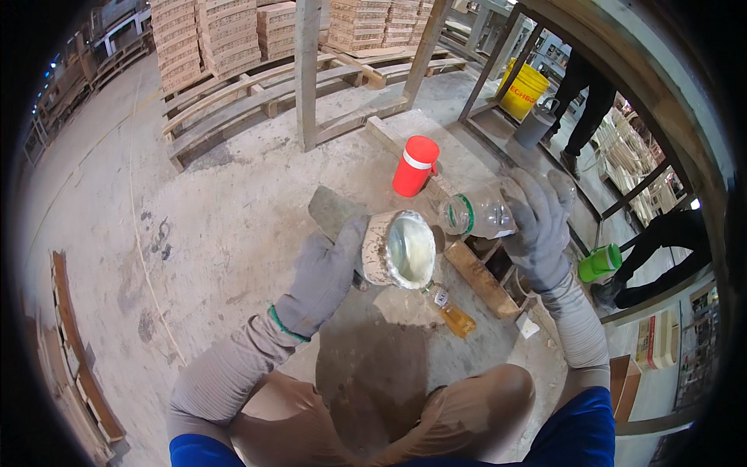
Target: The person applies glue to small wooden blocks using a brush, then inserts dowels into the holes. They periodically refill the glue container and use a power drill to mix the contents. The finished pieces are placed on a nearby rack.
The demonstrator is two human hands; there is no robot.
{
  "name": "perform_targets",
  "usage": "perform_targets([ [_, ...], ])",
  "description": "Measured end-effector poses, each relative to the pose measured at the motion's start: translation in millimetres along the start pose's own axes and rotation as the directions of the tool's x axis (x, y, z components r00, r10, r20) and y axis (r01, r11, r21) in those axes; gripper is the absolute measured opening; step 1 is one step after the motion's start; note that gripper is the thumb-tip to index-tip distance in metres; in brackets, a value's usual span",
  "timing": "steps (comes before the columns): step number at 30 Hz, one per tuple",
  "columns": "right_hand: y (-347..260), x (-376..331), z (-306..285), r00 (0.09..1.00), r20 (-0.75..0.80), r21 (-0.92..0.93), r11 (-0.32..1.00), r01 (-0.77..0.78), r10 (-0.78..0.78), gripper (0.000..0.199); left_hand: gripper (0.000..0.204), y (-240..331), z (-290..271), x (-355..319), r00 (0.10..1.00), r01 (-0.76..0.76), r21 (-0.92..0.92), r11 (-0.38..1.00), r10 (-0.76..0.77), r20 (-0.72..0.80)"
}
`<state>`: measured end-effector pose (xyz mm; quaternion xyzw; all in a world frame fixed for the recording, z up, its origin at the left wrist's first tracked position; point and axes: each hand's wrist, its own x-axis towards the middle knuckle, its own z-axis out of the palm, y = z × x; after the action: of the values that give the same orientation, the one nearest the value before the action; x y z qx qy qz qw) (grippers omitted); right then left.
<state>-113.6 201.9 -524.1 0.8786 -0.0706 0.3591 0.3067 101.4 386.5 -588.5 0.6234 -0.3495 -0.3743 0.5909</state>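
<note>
My gloved left hand is closed around a round tub, tilted toward the right. Its rim is crusted white, and pale, wet-looking stuff shows inside. A flat grey piece sticks out beyond that hand; I cannot tell whether it is held. In my gloved right hand is a clear plastic bottle, lying nearly sideways, its green-ringed neck pointing at the tub. Neck and tub are slightly apart. Below the tub, a small bottle of amber liquid lies on the floor.
Beyond the tub stands a red jug. A wooden box sits below the clear bottle. Stacked goods rest on a wooden pallet at the back. At right are a framed rack, a yellow bucket, a green jug and other people's legs.
</note>
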Motion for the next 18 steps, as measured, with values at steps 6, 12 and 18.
perform_targets([
  [6, -2.3, 26.5, -17.0, 0.991, 0.014, -0.091, 0.987, 0.131, -0.131, 0.041, 0.032, -8.5, 7.4, -2.8, 0.992, -0.119, -0.046, 0.992, 0.117, -0.049],
  [12, -4.8, 37.3, -23.0, 0.987, -0.015, -0.117, 0.98, 0.158, -0.161, 0.043, 0.029, -14.6, 7.1, -1.8, 0.97, -0.218, 0.015, 0.976, 0.218, -0.11],
  [18, -7.7, 39.9, -30.7, 0.988, 0.015, -0.132, 0.979, 0.158, -0.157, 0.046, 0.032, -6.4, 2.8, -5.1, 0.991, -0.087, 0.01, 0.996, 0.087, -0.106],
])
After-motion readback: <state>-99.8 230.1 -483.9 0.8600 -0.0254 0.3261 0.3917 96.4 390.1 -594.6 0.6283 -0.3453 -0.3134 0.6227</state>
